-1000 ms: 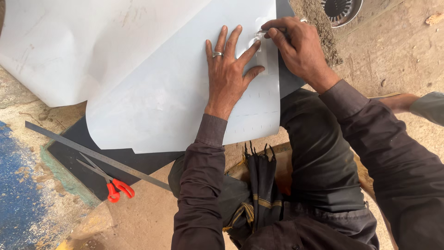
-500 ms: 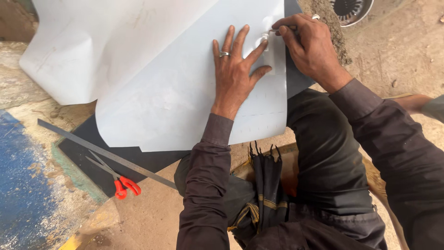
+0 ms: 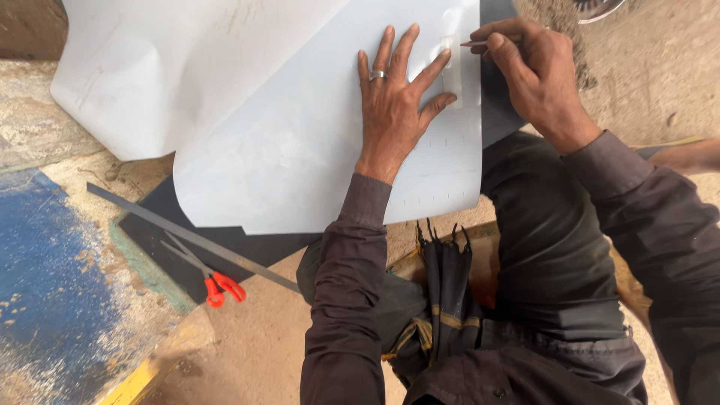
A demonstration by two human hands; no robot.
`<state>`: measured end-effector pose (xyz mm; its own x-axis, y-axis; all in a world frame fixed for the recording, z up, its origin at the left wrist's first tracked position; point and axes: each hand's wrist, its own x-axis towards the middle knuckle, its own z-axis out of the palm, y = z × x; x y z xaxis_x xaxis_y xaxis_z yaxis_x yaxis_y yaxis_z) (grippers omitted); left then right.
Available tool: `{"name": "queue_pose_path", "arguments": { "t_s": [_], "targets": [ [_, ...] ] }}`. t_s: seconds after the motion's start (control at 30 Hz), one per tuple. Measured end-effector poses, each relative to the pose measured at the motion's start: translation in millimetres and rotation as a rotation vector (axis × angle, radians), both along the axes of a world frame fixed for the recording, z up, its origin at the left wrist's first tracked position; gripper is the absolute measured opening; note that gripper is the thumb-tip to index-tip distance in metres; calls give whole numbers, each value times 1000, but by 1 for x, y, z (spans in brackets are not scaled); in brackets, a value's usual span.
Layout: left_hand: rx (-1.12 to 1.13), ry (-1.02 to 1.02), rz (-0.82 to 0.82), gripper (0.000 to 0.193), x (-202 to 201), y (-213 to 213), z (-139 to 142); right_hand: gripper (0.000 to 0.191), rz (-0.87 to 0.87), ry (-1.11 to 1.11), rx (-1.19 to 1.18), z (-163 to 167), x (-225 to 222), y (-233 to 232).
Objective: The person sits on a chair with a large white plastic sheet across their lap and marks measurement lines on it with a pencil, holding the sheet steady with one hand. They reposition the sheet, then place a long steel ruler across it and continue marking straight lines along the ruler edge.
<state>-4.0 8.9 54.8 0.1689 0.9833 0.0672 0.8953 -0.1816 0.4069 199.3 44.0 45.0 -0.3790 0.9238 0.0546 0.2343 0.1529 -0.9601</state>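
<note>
Left hand flat, fingers spread, pressing down the large pale grey flexible sheet spread over the dusty floor. Right hand pinched shut on a thin marking tool, tip at the sheet's right edge. Near the lower left, red-handled scissors beside a long grey metal ruler.

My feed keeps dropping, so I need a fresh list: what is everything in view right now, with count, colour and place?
sheet: one, pale grey-white, large, spread over the floor, far end curled up
dark board: one, black, under the sheet, showing at its near left edge
ruler: one, grey metal, long, lying slantwise across the dark board
scissors: one pair, red handles, beside the ruler
folded umbrella: one, black, by the person's lap
floor: sandy brown, blue patch at left
left hand: flat on the sheet, fingers spread, ring on one
right hand: pinching a thin marking tool at the sheet's right edge
</note>
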Motion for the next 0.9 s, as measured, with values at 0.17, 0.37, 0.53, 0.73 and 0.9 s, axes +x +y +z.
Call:
{"name": "queue_pose_path", "arguments": {
  "t_s": [0.17,0.37,0.53,0.73,0.9],
  "targets": [
    [16,-9,1,51,0,-1,-2,22,122,-154,130,-3,-2,-8],
    [22,-41,-3,50,-1,-2,-6,20,181,-309,216,-5,-7,-5],
    [13,-41,-4,50,-2,-3,-9,19,181,-300,223,-6,-10,-6],
    [7,-65,0,51,-3,-6,-12,19,186,-313,269,-6,-10,-6],
    [24,-61,3,50,-3,-5,-14,16,193,-308,336,-4,-10,-5]
  ]
}}
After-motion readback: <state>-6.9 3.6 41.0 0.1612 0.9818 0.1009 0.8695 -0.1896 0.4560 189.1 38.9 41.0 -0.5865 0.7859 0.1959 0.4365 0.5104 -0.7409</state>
